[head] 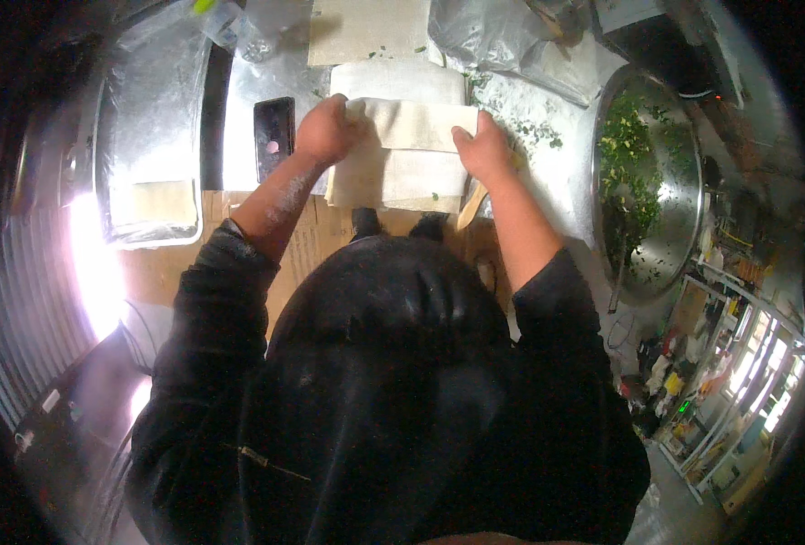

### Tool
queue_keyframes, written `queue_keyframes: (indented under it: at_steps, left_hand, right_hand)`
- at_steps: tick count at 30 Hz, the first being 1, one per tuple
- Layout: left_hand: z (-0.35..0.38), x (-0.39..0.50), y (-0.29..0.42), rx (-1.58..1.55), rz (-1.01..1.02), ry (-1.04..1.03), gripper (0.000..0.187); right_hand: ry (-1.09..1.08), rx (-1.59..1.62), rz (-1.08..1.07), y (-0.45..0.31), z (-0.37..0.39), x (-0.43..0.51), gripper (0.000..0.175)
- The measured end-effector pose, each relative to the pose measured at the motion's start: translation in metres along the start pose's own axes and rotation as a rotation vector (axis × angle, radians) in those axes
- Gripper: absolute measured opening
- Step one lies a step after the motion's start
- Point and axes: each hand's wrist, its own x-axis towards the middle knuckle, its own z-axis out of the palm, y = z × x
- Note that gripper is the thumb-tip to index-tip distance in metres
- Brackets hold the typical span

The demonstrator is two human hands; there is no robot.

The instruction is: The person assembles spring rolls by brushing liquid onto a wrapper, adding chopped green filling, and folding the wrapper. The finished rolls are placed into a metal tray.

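Observation:
My left hand (326, 131) grips the left end of a folded off-white sheet (416, 124). The right end is pinched between the thumb and fingers of my right hand (483, 146). Whether the sheet is cloth or dough, I cannot tell. It is stretched across a stack of similar square sheets (419, 178), with a green scrap on the stack's near edge. A wooden tool (472, 206), perhaps a spatula, sticks out below my right wrist; its other end is partly hidden. Left of my left hand lies a dark phone (274, 136).
A wide metal bowl (678, 204) of chopped greens (624, 163) stands at right. Scattered greens and white powder (559, 163) lie between it and the stack. Clear plastic (484, 34) is at the back, a film-covered tray (150, 129) at left, and a bottle (225, 30) beyond.

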Motion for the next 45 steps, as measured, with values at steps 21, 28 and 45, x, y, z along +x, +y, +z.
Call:
queue_keyframes:
  at_steps: [21, 28, 45]
  left_hand:
    - [-0.054, -0.174, 0.041, -1.356, -0.448, -0.623, 0.066]
    - [-0.031, -0.200, 0.076, -1.029, -0.531, -0.400, 0.044]
    - [-0.095, -0.215, 0.034, -0.963, -0.427, -0.076, 0.022]
  right_hand:
    - [-0.805, 1.324, 0.463, -0.001, -0.037, -0.119, 0.054]
    - [-0.693, 0.996, 0.381, -0.003, -0.037, -0.145, 0.041]
    - [-0.759, 0.867, 0.378, -0.068, 0.015, -0.131, 0.037]
